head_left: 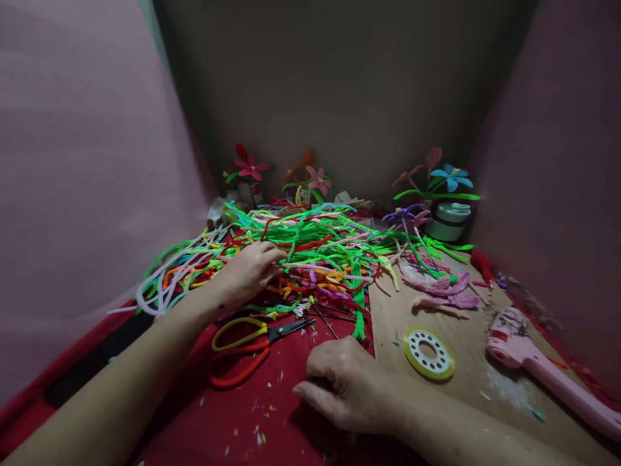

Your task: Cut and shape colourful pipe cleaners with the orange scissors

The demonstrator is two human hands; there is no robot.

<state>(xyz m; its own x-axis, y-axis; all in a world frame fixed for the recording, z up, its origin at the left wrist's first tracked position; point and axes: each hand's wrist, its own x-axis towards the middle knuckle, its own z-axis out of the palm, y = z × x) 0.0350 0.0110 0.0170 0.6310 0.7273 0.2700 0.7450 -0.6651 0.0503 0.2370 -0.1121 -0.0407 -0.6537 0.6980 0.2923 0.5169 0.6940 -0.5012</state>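
The left hand point(252, 268) rests at the near side of the stems point(276, 231), palm down with fingers bent; its fingertips are hidden, so whether it pinches a stem cannot be determined. The right hand point(344, 382) is positioned above the desk point(242, 421), beside the board point(388, 336); its fingers are loosely curled, thumb and forefinger slightly apart, and no held item is visible. The stems, mainly green with pink, red, orange and white, form a loose pile across the middle of the desk, extending toward its far edge and overlapping the board's far left corner. The scissors point(276, 332) lie between the hands, blades together and directed toward the board. A green bundle point(358, 304) lies along the board's left edge, just beyond the right hand. On the board, the tape point(436, 374) lies flat near the left edge, pink pieces point(460, 301) lie toward the far edge, and a pink tool point(548, 375) lies along the right edge. The jar point(447, 223) and a blue flower point(451, 176) occupy the desk's far right corner; a pink flower point(251, 168) stands toward its far left corner.
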